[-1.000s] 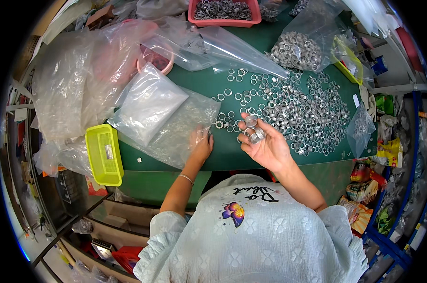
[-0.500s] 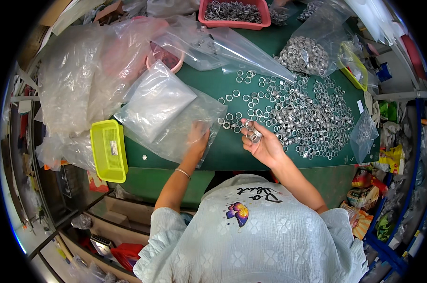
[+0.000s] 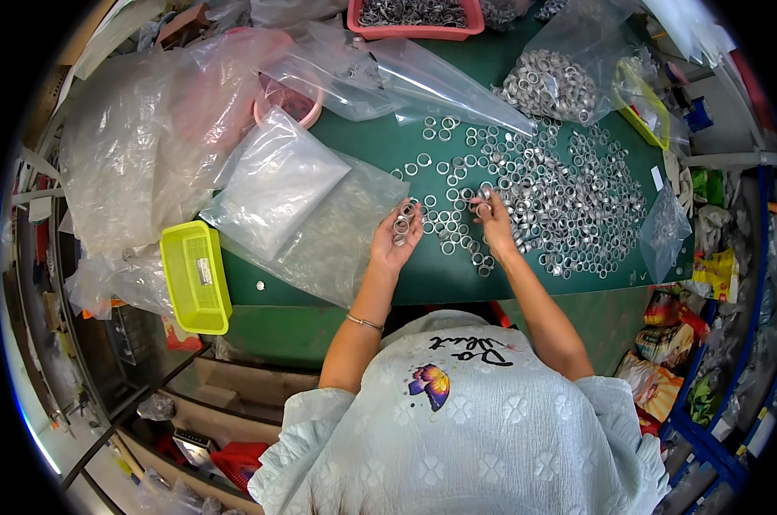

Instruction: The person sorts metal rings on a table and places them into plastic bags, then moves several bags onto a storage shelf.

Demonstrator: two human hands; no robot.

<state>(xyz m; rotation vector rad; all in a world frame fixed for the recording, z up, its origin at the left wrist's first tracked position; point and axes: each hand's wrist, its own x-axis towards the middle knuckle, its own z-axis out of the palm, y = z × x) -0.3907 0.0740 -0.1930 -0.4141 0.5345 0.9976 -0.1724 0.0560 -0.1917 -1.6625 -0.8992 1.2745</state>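
Note:
Several small metal rings (image 3: pixel 400 227) lie in my left hand (image 3: pixel 388 247), its palm turned up and its fingers curled around them. It is beside the right edge of a flat clear plastic bag (image 3: pixel 354 232). My right hand (image 3: pixel 498 232) pinches a metal ring (image 3: pixel 485 194) at its fingertips; whether more rings are inside it is partly hidden. That hand is over the left edge of a wide spread of loose metal rings (image 3: pixel 577 202). Between both hands, more single rings (image 3: pixel 447 230) are scattered on the green table (image 3: pixel 440 283).
A yellow-green basket (image 3: pixel 222 287) stands at the table's left edge. At the back are a red tray (image 3: pixel 418 34) of metal parts, a pink bowl (image 3: pixel 314 116) and a bag of rings (image 3: pixel 547 86). Large plastic sheets (image 3: pixel 114 146) cover the left side. A small clear bag (image 3: pixel 666 232) lies far right.
My left hand has come off the clear bag, moved right and turned palm up, with rings in it. My right hand has moved up and slightly right, toward the spread rings.

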